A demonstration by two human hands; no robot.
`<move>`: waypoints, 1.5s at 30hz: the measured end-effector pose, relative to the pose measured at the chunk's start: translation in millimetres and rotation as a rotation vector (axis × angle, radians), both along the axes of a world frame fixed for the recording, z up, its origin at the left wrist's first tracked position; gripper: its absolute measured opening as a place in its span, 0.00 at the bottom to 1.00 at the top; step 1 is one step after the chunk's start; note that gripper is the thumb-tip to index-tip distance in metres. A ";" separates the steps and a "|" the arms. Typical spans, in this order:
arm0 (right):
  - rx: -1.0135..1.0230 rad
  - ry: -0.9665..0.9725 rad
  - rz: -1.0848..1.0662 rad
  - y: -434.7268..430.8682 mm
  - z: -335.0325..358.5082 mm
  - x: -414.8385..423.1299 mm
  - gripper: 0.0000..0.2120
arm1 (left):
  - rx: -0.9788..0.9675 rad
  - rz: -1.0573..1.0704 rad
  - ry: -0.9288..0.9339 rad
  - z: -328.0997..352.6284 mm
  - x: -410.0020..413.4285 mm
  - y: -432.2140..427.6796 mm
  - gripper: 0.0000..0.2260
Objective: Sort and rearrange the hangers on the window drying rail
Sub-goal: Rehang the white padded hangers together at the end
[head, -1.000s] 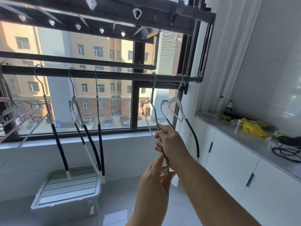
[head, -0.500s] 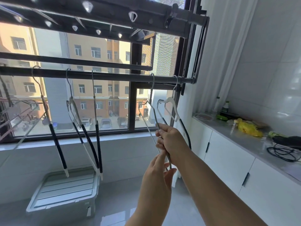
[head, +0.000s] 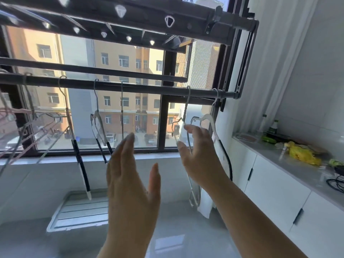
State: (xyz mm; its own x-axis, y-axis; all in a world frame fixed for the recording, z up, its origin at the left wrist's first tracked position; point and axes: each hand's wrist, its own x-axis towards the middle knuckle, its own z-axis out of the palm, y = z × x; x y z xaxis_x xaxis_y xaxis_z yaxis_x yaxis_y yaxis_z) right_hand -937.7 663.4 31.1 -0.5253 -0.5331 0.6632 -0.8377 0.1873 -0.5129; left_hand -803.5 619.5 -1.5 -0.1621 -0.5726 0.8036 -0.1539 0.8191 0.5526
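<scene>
Slim metal hangers with black sleeves hang from the dark rail; a white hanger hangs near its right end

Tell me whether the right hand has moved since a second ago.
Yes. The right hand has risen toward the rail, fingertips now above the window sill, and has opened off the wire hanger.

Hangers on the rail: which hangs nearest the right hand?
The bare wire hanger, second from the right end of the rail: its wire runs between thumb and fingers of the right hand. The white hanger hangs beyond; the others hang further left.
</scene>
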 end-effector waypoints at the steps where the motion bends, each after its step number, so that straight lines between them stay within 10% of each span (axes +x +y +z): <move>1: -0.014 -0.004 0.082 -8.5 4.6 7.6 0.18 | 0.065 0.010 -0.028 2.6 3.4 -6.5 0.31; 9: 0.415 -0.593 0.360 -93.0 10.8 47.3 0.24 | 0.335 0.000 -0.298 -19.6 8.6 -36.7 0.32; 14: 0.295 -0.791 0.407 -110.3 -6.5 54.4 0.15 | 0.262 0.048 -0.333 -31.5 12.9 -38.1 0.29; 24: -0.126 -0.773 0.387 -100.5 -11.0 50.4 0.14 | 0.027 0.187 -0.324 -31.0 7.4 -33.0 0.19; 45: 0.020 -0.720 0.316 -68.5 -12.0 29.1 0.17 | -0.017 0.155 -0.385 -39.2 -11.0 -14.9 0.21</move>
State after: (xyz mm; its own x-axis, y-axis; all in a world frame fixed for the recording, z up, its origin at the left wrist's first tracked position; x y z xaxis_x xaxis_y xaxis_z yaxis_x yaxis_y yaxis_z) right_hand -908.6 594.9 19.2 -0.6439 -0.7370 0.2057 -0.3157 0.0110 -0.9488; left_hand -814.5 604.6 -40.7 -0.3654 -0.6013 0.7106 -0.4692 0.7783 0.4173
